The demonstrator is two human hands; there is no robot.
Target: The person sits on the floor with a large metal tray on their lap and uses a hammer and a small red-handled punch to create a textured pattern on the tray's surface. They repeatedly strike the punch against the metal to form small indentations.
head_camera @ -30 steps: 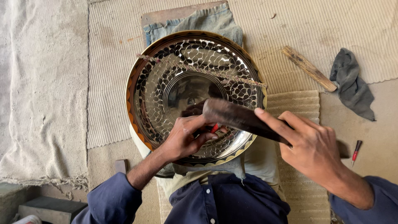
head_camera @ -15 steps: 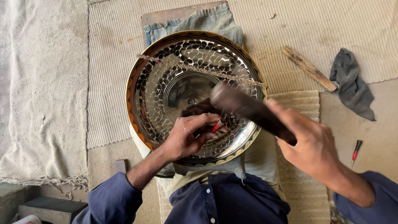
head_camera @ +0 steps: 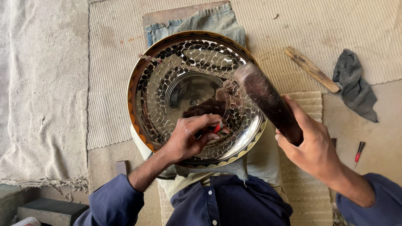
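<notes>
Engraved metal tray (head_camera: 167, 83), propped on the lap over the woven mat (head_camera: 293, 25): stiff, glossy, likely slippery, best steadied by its rim. Left hand (head_camera: 188, 136) pinches a red-handled punch (head_camera: 217, 127) near the tray's lower edge; right hand (head_camera: 312, 146) grips a raised wooden mallet (head_camera: 268, 100).

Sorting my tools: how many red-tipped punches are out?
2: one red-tipped punch in the left hand on the tray; another red-tipped punch lies on the floor, right. Others may be hidden.
</notes>
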